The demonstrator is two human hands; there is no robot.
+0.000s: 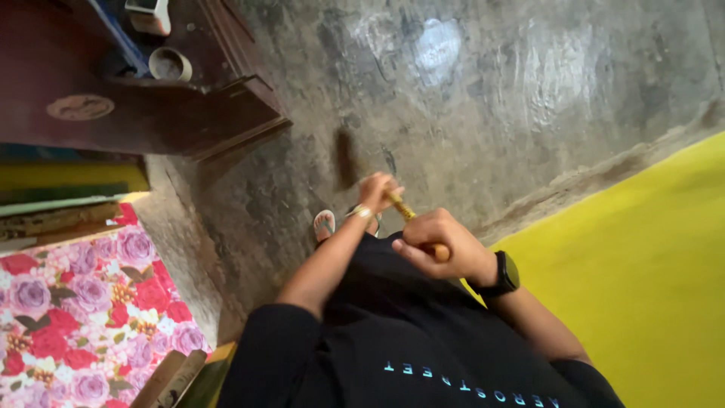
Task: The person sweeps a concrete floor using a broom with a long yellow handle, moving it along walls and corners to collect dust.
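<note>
Stick: a thin wooden stick (408, 215), tan, held slanted over the grey concrete floor (483, 98), near frame centre.
Left hand (375, 190): fingers curled shut around the stick's far end, at 11 o'clock from the other hand; a pale band on the wrist.
Right hand (442, 245): fist clenched on the stick's near end; a black watch (504, 273) on the wrist.
Foot: 1 light sandal (324, 224) below the hands.
Surroundings: dark wooden cabinet (151, 113) at 10 o'clock, floral cloth (83, 317) at 8 o'clock, yellow mat (642, 279) at 4 o'clock.
</note>
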